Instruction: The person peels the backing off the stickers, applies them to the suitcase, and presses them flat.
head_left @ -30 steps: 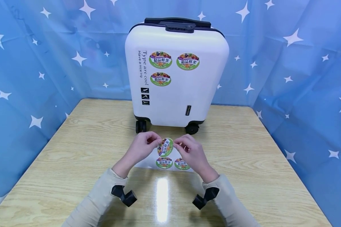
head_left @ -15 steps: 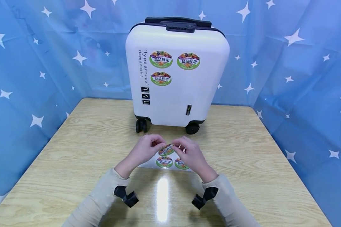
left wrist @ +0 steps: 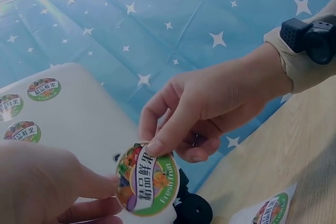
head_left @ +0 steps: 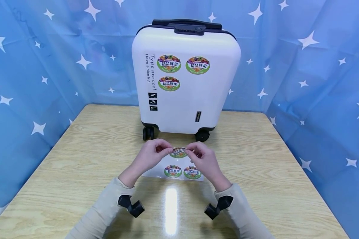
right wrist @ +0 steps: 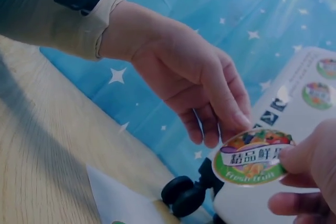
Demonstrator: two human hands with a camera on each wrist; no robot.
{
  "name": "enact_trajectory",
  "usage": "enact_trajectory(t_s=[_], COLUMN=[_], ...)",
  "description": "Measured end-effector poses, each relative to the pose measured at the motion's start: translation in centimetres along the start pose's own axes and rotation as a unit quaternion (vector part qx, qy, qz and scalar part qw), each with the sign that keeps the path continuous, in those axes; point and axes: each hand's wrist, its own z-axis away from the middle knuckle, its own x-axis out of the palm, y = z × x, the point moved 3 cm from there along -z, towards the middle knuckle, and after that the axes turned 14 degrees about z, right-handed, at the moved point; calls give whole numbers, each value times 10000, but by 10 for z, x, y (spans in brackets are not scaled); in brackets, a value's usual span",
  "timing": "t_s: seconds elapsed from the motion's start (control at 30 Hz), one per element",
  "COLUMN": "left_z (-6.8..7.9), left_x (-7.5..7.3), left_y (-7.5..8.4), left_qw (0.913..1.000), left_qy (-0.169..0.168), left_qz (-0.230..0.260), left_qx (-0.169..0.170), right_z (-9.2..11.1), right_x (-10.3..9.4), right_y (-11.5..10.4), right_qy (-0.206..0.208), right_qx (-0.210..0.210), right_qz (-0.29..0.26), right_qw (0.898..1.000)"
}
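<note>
Between my two hands is an oval fruit sticker (head_left: 179, 152), raised above the sheet with its printed side showing. My left hand (head_left: 152, 154) pinches its left edge with thumb and finger, and my right hand (head_left: 204, 159) pinches the right edge; both wrist views show these pinches. Below lies a white sticker sheet (head_left: 158, 171) on the table, bearing a left sticker (head_left: 173, 171) and a right sticker (head_left: 192, 172). Behind the hands a white suitcase (head_left: 179, 106) stands upright, with three like stickers on its upper front, one being the top right sticker (head_left: 197, 65).
The suitcase's black wheels (head_left: 202, 135) rest on the wooden table (head_left: 257, 166), just beyond the hands. A blue star-patterned curtain (head_left: 33, 83) encloses the back and sides. Each sleeve carries a black wrist camera (head_left: 131, 205).
The held sticker has turned from steeply tilted to nearly level, its text now running left to right. My right hand has shifted slightly right, uncovering the right sticker on the sheet.
</note>
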Motion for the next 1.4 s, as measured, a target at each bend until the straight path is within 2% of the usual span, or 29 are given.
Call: enact_trajectory(t_s=[0.17,0.27,0.37,0.5,0.67,0.83,1.0,1.4], left_z=[-2,-3,-5,-6,-9,-10,-14,-27], left_x=[-1,0,1,2,4,5,6,2], left_y=[2,2,3,3,4,8,10,20], left_qw=[9997,9987,9974,9952,9913,9890,9885,9917], left_qy=[17,43,83,107,160,240,231,199], left_qz=[231,465,677,956,1295,1454,1491,1214], left_qx=[-95,-199,-244,-202,-173,-141,-69,386], right_z=[-3,-3,-3,-2,-3,-6,-11,-27], right_x=[-13,-15,-12,-7,-6,-8,-14,-24], right_y=[-20,-20,-9,7,12,11,11,13], right_qy=[-158,-200,-210,-126,91,139,74,-60], right_qx=[814,1235,1550,1763,1757,1819,1786,1735], right_qz=[-472,-754,-1073,-1454,-1915,-2112,-2020,-1760], right_qw=[9954,9893,9818,9735,9656,9603,9629,9690])
